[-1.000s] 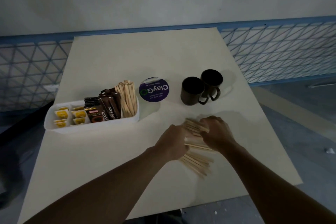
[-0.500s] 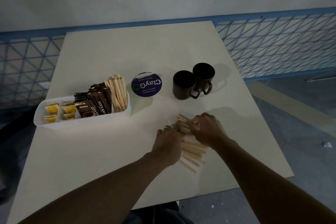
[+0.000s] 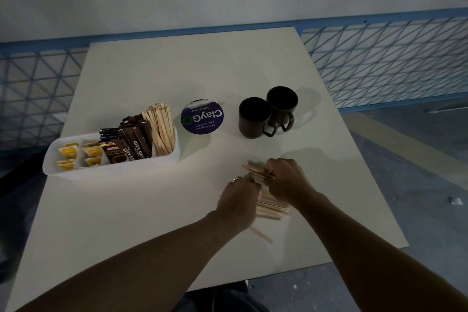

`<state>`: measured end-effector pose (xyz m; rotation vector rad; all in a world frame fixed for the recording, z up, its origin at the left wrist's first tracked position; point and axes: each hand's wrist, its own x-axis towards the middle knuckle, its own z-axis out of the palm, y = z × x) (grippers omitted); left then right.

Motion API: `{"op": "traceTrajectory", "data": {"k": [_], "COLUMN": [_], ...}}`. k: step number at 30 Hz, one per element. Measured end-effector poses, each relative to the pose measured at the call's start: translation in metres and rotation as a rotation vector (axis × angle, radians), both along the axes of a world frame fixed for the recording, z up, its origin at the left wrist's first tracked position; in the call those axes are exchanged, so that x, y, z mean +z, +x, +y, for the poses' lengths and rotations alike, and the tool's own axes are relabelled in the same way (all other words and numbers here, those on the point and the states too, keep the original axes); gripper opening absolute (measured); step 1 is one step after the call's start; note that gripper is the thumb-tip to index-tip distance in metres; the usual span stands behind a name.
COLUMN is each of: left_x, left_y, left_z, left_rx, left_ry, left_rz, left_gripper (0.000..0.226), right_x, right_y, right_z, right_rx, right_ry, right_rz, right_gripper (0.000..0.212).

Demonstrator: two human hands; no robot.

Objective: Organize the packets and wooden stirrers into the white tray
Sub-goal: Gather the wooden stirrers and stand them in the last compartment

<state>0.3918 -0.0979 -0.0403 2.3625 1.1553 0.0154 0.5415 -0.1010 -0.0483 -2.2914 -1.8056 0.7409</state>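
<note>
Left hand (image 3: 240, 200) and right hand (image 3: 286, 180) both curl tight round the loose stirrers (image 3: 271, 206), near-right on the table (image 3: 126, 223); white tray (image 3: 111, 171) sits well apart by the left edge

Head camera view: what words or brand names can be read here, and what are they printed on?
"ClayGO", upside down, on the round purple sign.
"Clean as you go" and "Let's keep our pantries clean", small, on the same sign.
"CITY CA", cut off, on the brown sachets.
"SUPREM", cut off, on the black packet; its red label is too blurred.
Yellow packets: print too small to read.
</note>
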Motion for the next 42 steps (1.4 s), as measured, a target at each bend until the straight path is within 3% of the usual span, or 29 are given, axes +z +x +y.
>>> {"op": "traceTrajectory", "data": {"k": [11,19,35,42], "left_x": [0.004,0.005,0.002,0.006], "left_y": [0.004,0.002,-0.006,-0.012], "left_z": [0.004,0.003,0.006,0.011], "left_rx": [-0.114,-0.146,-0.078,0.024], "left_ry": [0.008,0.007,-0.01,-0.07], "left_rz": [0.103,0.145,0.048,0.06], "left_gripper": [0.032,0.047,0.036,0.036], "right_x": [0.003,0.005,0.016,0.018], "right_y": [0.007,0.006,-0.002,-0.005], "right_z": [0.005,0.005,0.006,0.009], "right_rx": [0.013,-0.014,-0.089,-0.08], "right_ry": [0.042,0.04,0.072,0.206], "right_rz": [0.02,0.069,0.138,0.148], "right_gripper": [0.009,0.023,0.021,0.019]}}
